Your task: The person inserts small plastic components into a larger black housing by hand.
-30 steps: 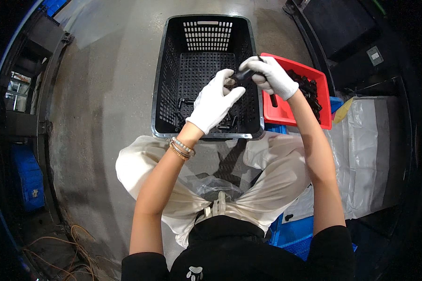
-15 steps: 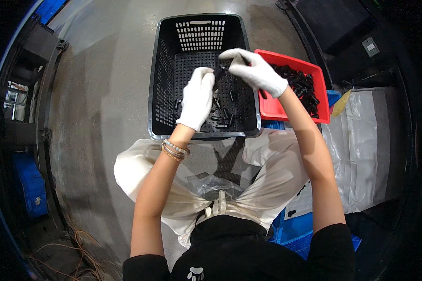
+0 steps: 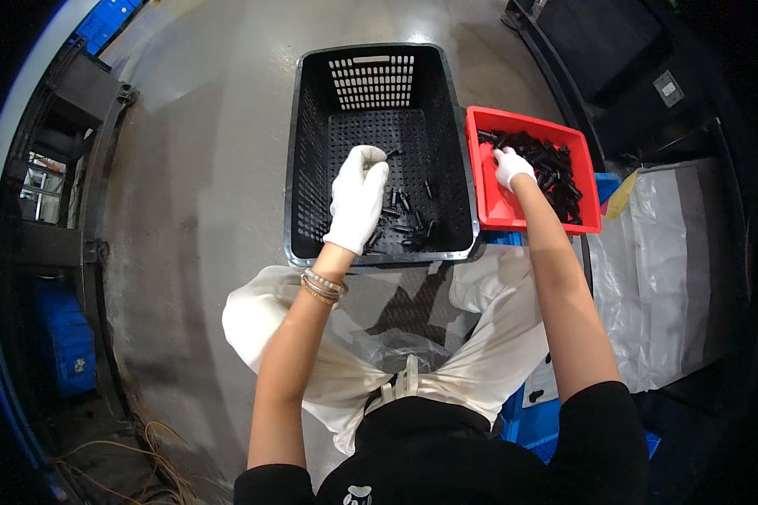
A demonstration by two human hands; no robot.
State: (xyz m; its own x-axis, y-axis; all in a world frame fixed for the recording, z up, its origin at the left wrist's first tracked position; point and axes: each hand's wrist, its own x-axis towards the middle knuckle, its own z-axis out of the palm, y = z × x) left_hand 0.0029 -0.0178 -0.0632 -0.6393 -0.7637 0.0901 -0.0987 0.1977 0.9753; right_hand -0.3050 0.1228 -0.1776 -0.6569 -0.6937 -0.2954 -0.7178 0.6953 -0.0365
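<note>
My left hand (image 3: 358, 198), in a white glove, hovers above the black plastic basket (image 3: 297, 168) with its fingers curled. A small black cylindrical part (image 3: 394, 154) shows at its fingertips. Several loose black cylindrical parts (image 3: 403, 200) lie on the basket's perforated floor, toward its near end. My right hand (image 3: 514, 166), also gloved in white, is down in the red tray (image 3: 499, 202) at the edge of a heap of black parts (image 3: 556, 172). Its fingers are closed among these parts, and what they hold is hidden.
The red tray stands against the basket's right side, partly over something blue. White plastic sheeting (image 3: 648, 278) covers a surface to the right, with a small black part (image 3: 536, 396) on it. Orange cables (image 3: 156, 438) trail at lower left. Dark machine frames (image 3: 67, 185) border the left.
My right hand has moved from above the basket, beside my left hand, right and down into the red tray. My left hand stays over the basket. The view has shifted slightly.
</note>
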